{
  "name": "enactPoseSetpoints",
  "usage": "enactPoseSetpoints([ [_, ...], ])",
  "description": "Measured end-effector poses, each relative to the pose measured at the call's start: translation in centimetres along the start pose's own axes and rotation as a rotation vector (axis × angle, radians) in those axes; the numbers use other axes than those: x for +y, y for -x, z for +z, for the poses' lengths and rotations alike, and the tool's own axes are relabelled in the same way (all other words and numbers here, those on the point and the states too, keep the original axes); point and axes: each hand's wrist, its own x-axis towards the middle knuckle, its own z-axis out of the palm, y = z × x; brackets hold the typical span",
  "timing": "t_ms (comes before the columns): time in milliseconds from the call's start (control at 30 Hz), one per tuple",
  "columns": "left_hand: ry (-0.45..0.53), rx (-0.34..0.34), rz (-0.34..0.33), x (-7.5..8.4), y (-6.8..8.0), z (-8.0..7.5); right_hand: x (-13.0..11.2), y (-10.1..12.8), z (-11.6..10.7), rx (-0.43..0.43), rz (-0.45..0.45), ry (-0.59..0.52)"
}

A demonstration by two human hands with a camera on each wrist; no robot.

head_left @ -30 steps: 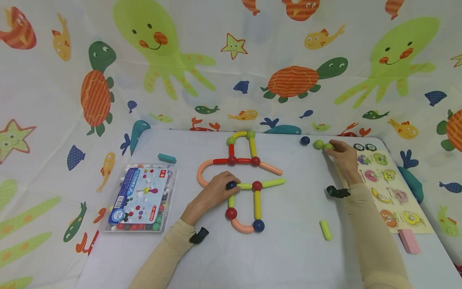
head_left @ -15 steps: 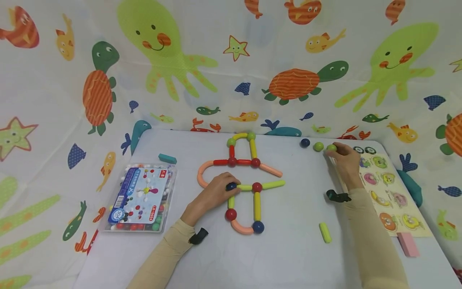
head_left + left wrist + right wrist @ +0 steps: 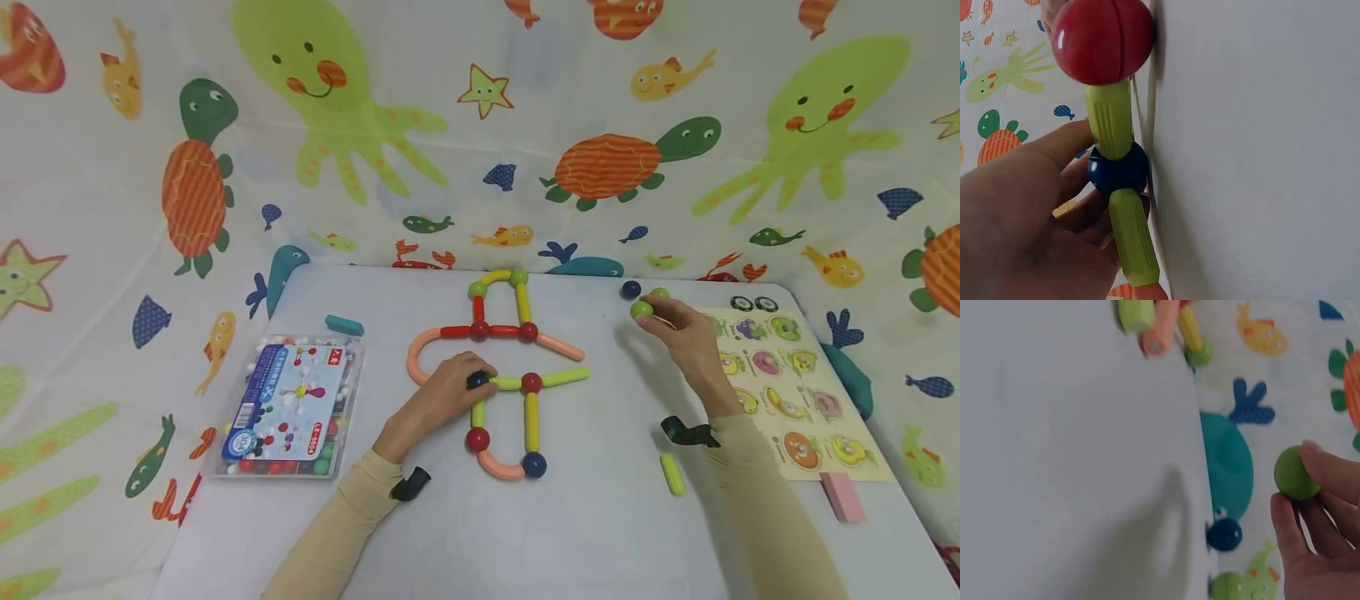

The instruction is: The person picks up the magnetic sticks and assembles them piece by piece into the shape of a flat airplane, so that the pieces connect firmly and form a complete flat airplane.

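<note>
My left hand [image 3: 444, 390] grips a dark blue ball [image 3: 1117, 170] at the left corner of a figure of magnetic sticks and balls. Light green sticks [image 3: 1135, 237] join that ball, and a red ball [image 3: 1104, 40] caps the one nearer the top of the left wrist view. Over at the back right, my right hand [image 3: 688, 342] pinches a green ball [image 3: 1294, 475] between thumb and fingers, raised off the table. Behind it sit another green ball [image 3: 1227, 585] and a dark blue ball [image 3: 631, 289]. Curled fingers partly hide the left-hand ball.
A clear box [image 3: 288, 408] of colored balls stands at the left, with a teal block [image 3: 344, 324] behind it. At the right lie a fruit puzzle board [image 3: 795, 400], a pink block [image 3: 842, 497] and a loose green stick [image 3: 672, 474]. A sea-animal cloth hangs behind.
My right hand has picked up the green ball at the end of the row and carried it left, in front of the other green ball. My left hand stays at the blue ball.
</note>
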Motion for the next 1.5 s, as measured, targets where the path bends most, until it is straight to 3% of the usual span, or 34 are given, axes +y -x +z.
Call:
enactPoseSetpoints([
  [133, 0.018, 0.007, 0.001, 0.6, -0.5, -0.3, 0.0, 1.1, 1.6, -0.096, -0.058, 0.024],
  [267, 0.021, -0.015, 0.029, 2.2, -1.9, -0.8, 0.1, 1.9, 2.8, -0.163, -0.092, 0.041],
  [533, -0.024, -0.124, 0.089, 5.6, -6.4, -0.6, 0.5, 3.1, 3.9, -0.252, -0.078, 0.053],
  [733, -0.132, -0.183, 0.118, 6.8, -9.8, 0.4, 1.3, 3.5, 4.4, -0.281, -0.067, 0.064],
  [933, -0.287, -0.250, 0.145, 6.9, -12.0, 2.2, 1.4, 3.9, 4.8, -0.314, -0.051, 0.057],
  [1200, -0.379, -0.242, 0.164, 6.4, -12.9, 3.6, 1.6, 4.0, 5.0, -0.311, -0.077, 0.075],
  [1333, -0.351, -0.240, 0.149, 6.0, -13.0, 3.6, 1.8, 3.8, 5.1, -0.308, -0.084, 0.081],
  [1500, -0.224, -0.238, 0.108, 5.4, -13.0, 3.4, 1.9, 3.7, 5.2, -0.304, -0.080, 0.072],
])
